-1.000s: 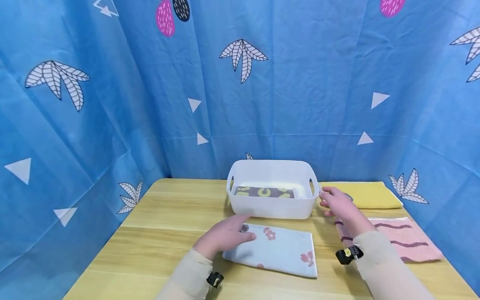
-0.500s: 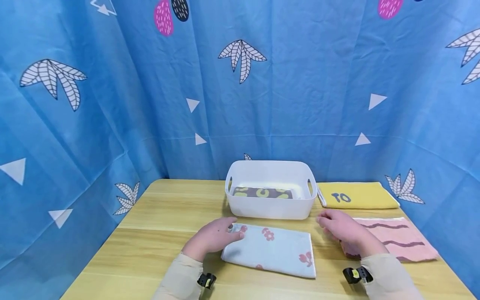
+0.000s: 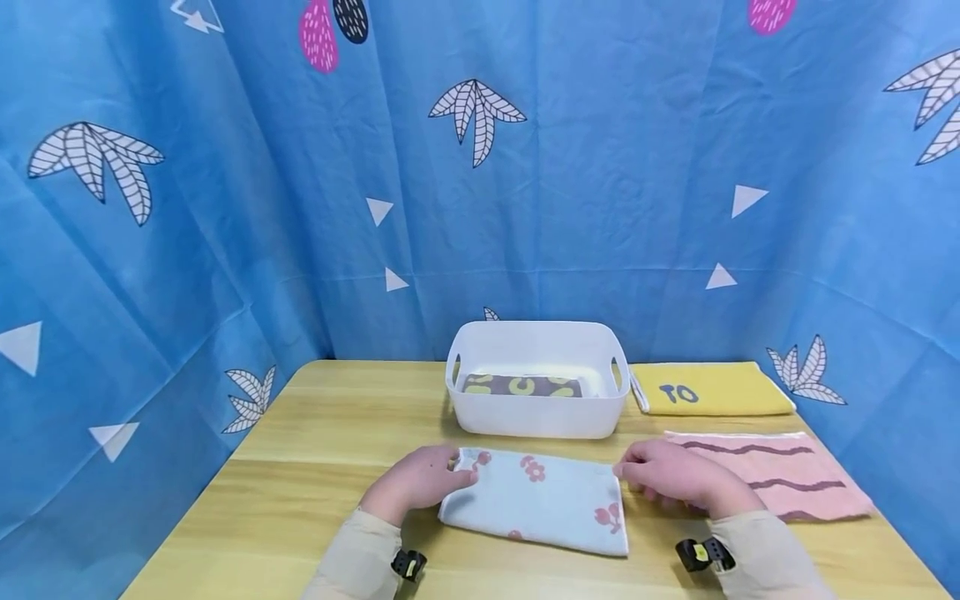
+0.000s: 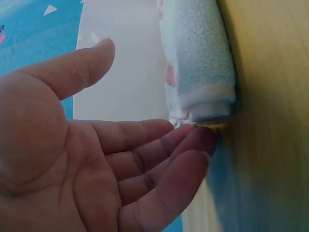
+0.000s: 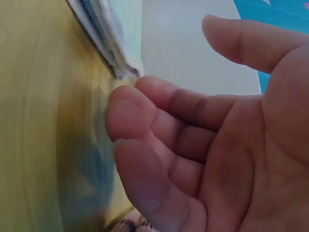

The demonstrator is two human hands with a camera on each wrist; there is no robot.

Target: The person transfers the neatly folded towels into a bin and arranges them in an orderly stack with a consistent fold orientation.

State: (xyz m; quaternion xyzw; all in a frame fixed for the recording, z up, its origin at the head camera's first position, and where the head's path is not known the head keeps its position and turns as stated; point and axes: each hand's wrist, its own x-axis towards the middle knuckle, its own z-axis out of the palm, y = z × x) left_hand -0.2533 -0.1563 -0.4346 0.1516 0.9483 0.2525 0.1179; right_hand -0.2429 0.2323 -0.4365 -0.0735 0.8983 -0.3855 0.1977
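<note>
A folded pale blue towel point(image 3: 543, 512) with pinkish flowers lies on the wooden table. At its left end is my left hand point(image 3: 414, 483); in the left wrist view its bent fingertips point(image 4: 186, 140) are at the towel's folded end, thumb spread well away. Whether they touch the cloth I cannot tell. My right hand point(image 3: 686, 477) is by the towel's far right corner, and the right wrist view shows its relaxed fingers point(image 5: 140, 169) just short of the layered edge, thumb apart. Neither hand grips anything.
Behind the towel stands a white plastic basket point(image 3: 536, 418) with a brown and yellow-green patterned cloth point(image 3: 522, 386) inside. To the right lie a folded yellow towel point(image 3: 727, 392) and a pink striped towel point(image 3: 783, 467), partly below my right hand. A blue curtain point(image 3: 600, 208) surrounds the table.
My right hand has come from beside the basket's right handle down to the blue towel's right corner. My left hand has shifted slightly left and down, from over the towel to its left end.
</note>
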